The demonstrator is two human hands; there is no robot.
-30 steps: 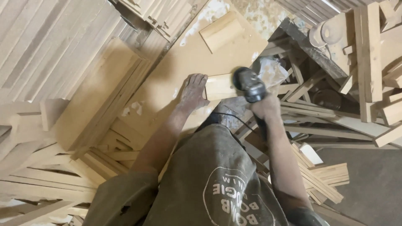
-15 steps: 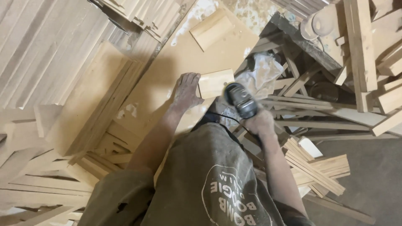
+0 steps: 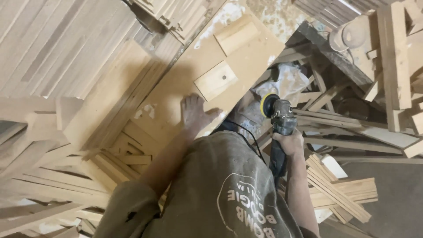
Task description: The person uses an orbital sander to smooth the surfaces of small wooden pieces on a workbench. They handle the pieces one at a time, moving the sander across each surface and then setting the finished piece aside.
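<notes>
My right hand [image 3: 291,143] is wrapped tight around the grey angle sander [image 3: 280,128], its yellow-rimmed disc apparently just off the board's edge. My left hand [image 3: 196,112] lies flat, fingers spread, on the long wooden board [image 3: 185,83], just below a small square block [image 3: 216,80].

Stacked wood slats [image 3: 53,44] upper left, loose offcuts [image 3: 339,194] lower right (w/ crumpled white plastic [image 3: 288,81] nr center).

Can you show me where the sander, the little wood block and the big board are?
sander [image 3: 280,119], head view, on its grey body.
block [image 3: 215,81], head view, on its flat top.
board [image 3: 185,88], head view, on a bare part left of the block.
</notes>
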